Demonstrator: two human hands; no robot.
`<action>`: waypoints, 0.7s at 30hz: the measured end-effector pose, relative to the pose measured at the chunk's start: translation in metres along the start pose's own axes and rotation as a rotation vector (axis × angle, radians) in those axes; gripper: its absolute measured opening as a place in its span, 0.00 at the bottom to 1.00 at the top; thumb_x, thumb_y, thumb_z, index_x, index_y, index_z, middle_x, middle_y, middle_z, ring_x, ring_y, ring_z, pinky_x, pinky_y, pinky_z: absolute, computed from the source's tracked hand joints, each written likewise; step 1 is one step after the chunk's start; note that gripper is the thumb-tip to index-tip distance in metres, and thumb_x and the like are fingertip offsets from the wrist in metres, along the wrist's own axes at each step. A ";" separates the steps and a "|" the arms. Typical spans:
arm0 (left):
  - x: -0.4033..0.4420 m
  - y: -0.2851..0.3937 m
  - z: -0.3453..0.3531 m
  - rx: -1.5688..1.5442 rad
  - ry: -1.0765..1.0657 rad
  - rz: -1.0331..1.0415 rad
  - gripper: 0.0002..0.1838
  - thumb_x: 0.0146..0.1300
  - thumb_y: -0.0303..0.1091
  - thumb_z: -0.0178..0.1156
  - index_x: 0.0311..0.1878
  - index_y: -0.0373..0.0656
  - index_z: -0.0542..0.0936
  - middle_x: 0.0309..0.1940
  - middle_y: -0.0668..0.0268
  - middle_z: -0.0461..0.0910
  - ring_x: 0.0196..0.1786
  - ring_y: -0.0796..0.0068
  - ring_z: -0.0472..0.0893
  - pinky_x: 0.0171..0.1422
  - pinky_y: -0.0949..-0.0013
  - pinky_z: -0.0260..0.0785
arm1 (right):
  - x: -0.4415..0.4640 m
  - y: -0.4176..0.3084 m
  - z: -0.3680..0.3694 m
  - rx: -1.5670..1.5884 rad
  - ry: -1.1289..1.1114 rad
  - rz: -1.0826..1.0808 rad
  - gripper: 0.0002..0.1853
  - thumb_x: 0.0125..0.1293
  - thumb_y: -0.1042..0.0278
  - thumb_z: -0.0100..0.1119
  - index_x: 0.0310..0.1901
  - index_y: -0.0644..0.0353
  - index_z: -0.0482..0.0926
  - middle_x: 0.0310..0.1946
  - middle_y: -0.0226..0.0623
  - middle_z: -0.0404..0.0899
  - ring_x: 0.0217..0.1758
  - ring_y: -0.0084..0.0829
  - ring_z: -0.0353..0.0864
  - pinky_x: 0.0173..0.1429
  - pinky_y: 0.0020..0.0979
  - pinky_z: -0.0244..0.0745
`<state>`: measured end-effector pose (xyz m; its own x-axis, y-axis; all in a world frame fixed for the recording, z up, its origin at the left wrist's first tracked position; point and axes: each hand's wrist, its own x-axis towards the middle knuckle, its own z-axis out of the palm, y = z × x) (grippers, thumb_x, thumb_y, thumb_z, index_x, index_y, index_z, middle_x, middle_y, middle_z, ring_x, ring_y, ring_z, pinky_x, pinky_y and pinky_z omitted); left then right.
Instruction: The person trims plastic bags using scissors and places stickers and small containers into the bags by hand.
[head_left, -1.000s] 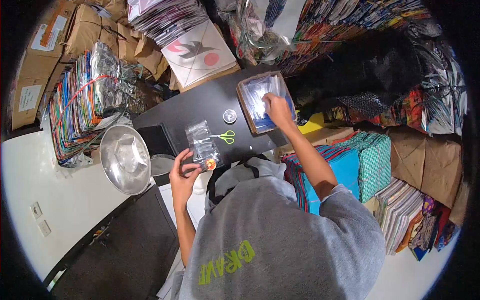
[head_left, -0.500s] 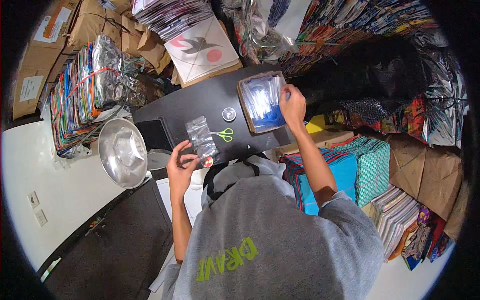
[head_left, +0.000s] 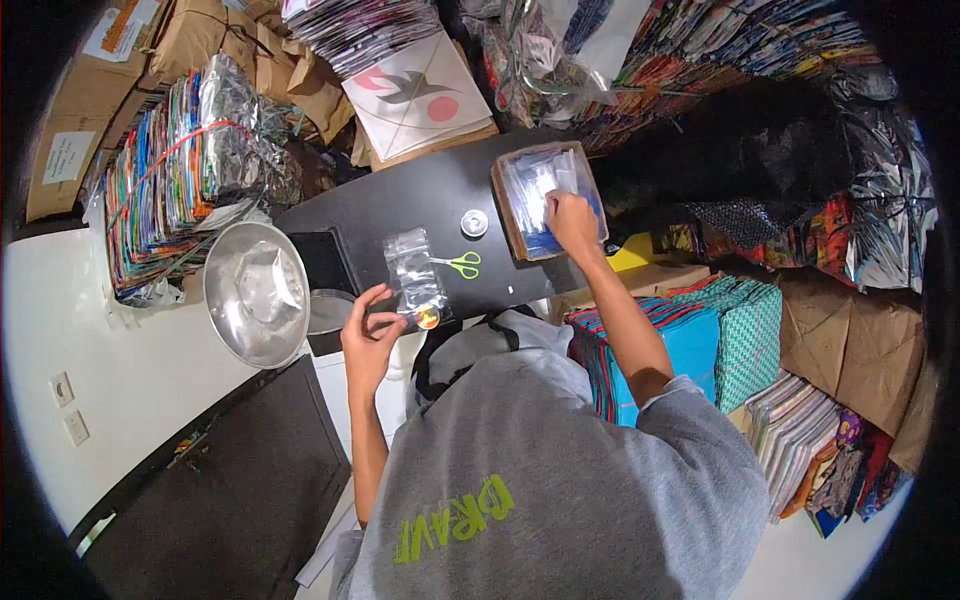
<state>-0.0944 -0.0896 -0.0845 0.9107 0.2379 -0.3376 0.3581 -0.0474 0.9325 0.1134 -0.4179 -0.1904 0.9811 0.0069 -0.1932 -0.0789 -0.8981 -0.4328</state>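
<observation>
My left hand (head_left: 368, 335) is at the front edge of the black table, fingers and thumb apart, beside a strip of clear plastic (head_left: 410, 265). The thumb is close to a round red-and-yellow piece (head_left: 428, 318) at the strip's near end; whether it touches is unclear. Scissors with lime-green handles (head_left: 465, 264) lie against the strip's right side. My right hand (head_left: 573, 225) is inside an open box (head_left: 508, 215) of shiny clear plastic packets (head_left: 538, 190). Its fingers are curled closed and point down, so what they grip is hidden.
A small round silvery object (head_left: 474, 223) lies between scissors and box. At left, a metal bowl (head_left: 220, 300) holds something pale and shiny. Bundled stacks (head_left: 165, 170), paper envelopes (head_left: 425, 100) and folded blue bags (head_left: 645, 355) crowd around the table.
My right hand has moved from the box's right rim inward over the packets, its fingers now curled. The left hand stays beside the plastic strip. The whole view has shifted slightly.
</observation>
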 end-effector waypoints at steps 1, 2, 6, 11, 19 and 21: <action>0.000 0.000 -0.002 -0.003 0.001 0.004 0.34 0.60 0.12 0.67 0.70 0.38 0.72 0.66 0.53 0.76 0.48 0.75 0.86 0.52 0.72 0.83 | 0.001 -0.006 -0.003 -0.002 0.004 -0.002 0.13 0.70 0.61 0.62 0.50 0.51 0.89 0.42 0.54 0.88 0.47 0.55 0.89 0.52 0.51 0.83; -0.001 0.000 -0.004 0.002 -0.003 0.005 0.34 0.60 0.13 0.67 0.70 0.38 0.72 0.66 0.53 0.76 0.48 0.75 0.86 0.52 0.72 0.83 | 0.001 -0.012 -0.007 0.001 -0.070 0.075 0.13 0.70 0.60 0.62 0.50 0.53 0.89 0.44 0.55 0.87 0.48 0.55 0.88 0.53 0.51 0.83; 0.000 0.003 -0.010 0.005 -0.014 0.020 0.33 0.61 0.13 0.67 0.71 0.38 0.72 0.66 0.53 0.76 0.48 0.75 0.86 0.52 0.73 0.83 | -0.002 -0.016 -0.003 0.037 -0.079 0.099 0.14 0.68 0.57 0.65 0.47 0.57 0.90 0.48 0.56 0.86 0.51 0.57 0.87 0.56 0.52 0.81; 0.003 0.004 -0.017 0.004 -0.027 0.027 0.33 0.62 0.14 0.67 0.71 0.38 0.72 0.65 0.54 0.76 0.48 0.76 0.86 0.51 0.73 0.82 | -0.005 -0.009 0.005 0.052 0.102 -0.004 0.16 0.66 0.55 0.68 0.46 0.58 0.89 0.47 0.53 0.86 0.50 0.57 0.86 0.54 0.52 0.80; 0.008 0.008 -0.019 0.029 -0.050 0.023 0.32 0.62 0.15 0.67 0.70 0.38 0.72 0.65 0.55 0.76 0.48 0.76 0.85 0.52 0.73 0.82 | -0.009 -0.017 -0.011 0.171 0.087 0.094 0.17 0.67 0.53 0.69 0.44 0.61 0.86 0.45 0.52 0.85 0.50 0.55 0.84 0.54 0.50 0.78; 0.010 0.010 -0.020 0.025 -0.051 0.026 0.32 0.62 0.15 0.67 0.70 0.38 0.73 0.65 0.55 0.76 0.48 0.76 0.85 0.52 0.72 0.82 | -0.009 -0.014 -0.010 0.160 0.216 0.047 0.21 0.67 0.51 0.69 0.49 0.61 0.83 0.45 0.52 0.83 0.49 0.56 0.84 0.52 0.51 0.78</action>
<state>-0.0860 -0.0681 -0.0762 0.9288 0.1868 -0.3201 0.3387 -0.0774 0.9377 0.1070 -0.4098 -0.1733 0.9893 -0.1422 -0.0314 -0.1349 -0.8141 -0.5649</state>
